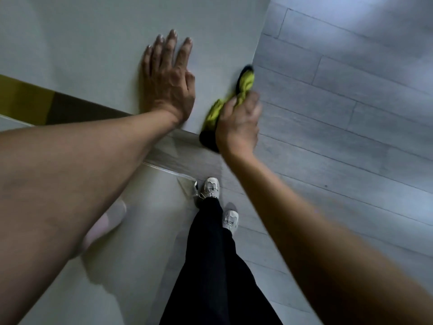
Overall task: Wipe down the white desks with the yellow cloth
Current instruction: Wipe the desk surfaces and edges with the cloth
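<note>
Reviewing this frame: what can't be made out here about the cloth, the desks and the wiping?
Head view only:
- yellow cloth: middle hidden under the right hand; its dark ends are blurred.
- white desk: cut off by the top and left edges.
- Lower desk: largely covered by the left forearm.
- Dirt or wiped streaks: not discernible.

Two desks, one cloth, two hands.

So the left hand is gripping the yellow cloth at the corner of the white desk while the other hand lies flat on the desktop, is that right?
Not quite: the hands are swapped. In the head view the right hand grips the yellow cloth at the corner of the white desk, while the left hand lies flat on the desktop with its fingers straight.
</note>
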A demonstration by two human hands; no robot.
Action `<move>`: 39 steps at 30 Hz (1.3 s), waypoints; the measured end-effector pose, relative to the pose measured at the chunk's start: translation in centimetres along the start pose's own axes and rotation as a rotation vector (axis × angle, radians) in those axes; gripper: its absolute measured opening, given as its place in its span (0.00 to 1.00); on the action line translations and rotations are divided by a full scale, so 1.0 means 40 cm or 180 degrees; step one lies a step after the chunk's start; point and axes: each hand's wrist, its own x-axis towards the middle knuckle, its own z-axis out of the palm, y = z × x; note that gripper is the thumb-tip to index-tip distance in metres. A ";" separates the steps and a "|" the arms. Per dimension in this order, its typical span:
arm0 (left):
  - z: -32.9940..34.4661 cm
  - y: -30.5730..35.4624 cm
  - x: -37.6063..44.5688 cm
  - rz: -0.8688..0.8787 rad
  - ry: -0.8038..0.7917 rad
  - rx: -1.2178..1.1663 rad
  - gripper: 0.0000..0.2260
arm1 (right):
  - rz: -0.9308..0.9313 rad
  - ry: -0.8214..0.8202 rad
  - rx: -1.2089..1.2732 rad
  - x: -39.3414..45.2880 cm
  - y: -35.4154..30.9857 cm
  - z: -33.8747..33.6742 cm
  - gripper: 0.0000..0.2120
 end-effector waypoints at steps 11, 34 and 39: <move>-0.008 0.007 -0.004 0.0003 -0.0025 0.0008 0.29 | 0.0157 0.0269 -0.0211 0.050 -0.038 0.023 0.18; -0.013 0.004 0.004 0.0001 0.0031 -0.0504 0.29 | -0.2127 -0.0079 -0.2827 0.406 -0.225 -0.054 0.25; -0.016 -0.005 0.001 -0.0158 0.0297 -0.0895 0.27 | -0.2971 -0.0576 -0.3223 0.352 -0.242 -0.055 0.24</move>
